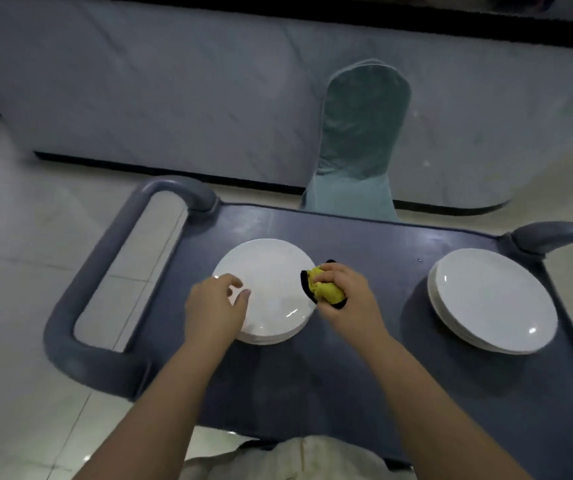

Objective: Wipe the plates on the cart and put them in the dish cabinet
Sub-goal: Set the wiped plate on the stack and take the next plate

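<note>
Two stacks of white plates sit on the dark blue cart top (364, 341). The left stack (267, 271) is in the middle of the cart, the right stack (492, 299) near the right handle. My left hand (214, 308) lies over the left stack's near-left rim with fingers loosely bent, thumb on the top plate. My right hand (343, 296) grips a bunched yellow cloth with black edging (323, 287) at the right edge of the left stack. Whether the left hand's fingers curl under the rim is hidden.
The cart has rounded grey handles at the left (80, 289) and the right (555, 237). Beyond it stands a chair in a teal cover (357, 140) against a table draped in pale cloth (174, 91). Pale floor tiles (18, 271) lie to the left.
</note>
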Demonstrator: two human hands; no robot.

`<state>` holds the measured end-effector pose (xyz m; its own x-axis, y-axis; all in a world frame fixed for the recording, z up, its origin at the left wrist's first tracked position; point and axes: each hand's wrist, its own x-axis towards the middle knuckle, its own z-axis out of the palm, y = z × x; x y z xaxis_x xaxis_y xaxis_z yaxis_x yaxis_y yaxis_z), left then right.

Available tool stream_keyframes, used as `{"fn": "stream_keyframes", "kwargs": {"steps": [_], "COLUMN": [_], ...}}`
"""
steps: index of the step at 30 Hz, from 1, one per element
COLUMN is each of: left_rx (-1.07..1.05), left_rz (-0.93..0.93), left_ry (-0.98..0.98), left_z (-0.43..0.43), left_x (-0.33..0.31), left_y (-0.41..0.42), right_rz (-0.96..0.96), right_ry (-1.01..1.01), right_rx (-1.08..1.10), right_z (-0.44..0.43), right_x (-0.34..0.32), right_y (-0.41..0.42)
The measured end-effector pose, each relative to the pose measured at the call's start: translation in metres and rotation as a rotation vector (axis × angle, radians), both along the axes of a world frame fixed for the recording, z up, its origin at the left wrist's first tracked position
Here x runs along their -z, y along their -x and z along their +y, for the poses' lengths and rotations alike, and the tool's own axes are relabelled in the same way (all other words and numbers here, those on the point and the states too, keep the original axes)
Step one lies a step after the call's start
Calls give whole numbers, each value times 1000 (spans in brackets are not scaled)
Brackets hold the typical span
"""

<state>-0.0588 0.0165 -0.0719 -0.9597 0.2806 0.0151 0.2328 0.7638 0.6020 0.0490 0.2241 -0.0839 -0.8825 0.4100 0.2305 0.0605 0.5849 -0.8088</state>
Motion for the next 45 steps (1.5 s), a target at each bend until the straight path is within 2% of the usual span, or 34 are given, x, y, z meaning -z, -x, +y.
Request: {"fn": "stream_keyframes", "kwargs": {"steps": [6, 9, 13, 15, 19, 31, 37, 43, 45], "left_rx": [-184, -222, -248, -294, -431, -510, -374, -359, -358], "left_rz": [-257, -347, -467, -531, -651, -708, -711, -530, -540], "left_ry": [-56, -10, -41, -138, -467, -736, -548, -495, -534], "left_z": [-34, -25, -20, -21, -21, -50, -42, -52, -53], "left_x": [14, 17, 24, 29, 32, 38, 35, 3, -11], "left_y": [-24, -19, -5, -3, -9, -5, -28, -1, 4], "right_rz": [-91, -103, -103, -106, -106, 1, -6, -23, -25], "right_ry": [13, -1, -8, 2, 10, 10, 28, 25, 35], "right_rx": [-139, -168, -153, -130, -127, -115, -94, -52, -40], "right_z": [-28, -32, -32, -32, -30, -29, -35, -31, -30], "right_x": [13, 18, 17, 16, 16, 9, 7, 5, 4], "right_y": [18, 18, 15, 12, 8, 8, 7, 1, 0]}}
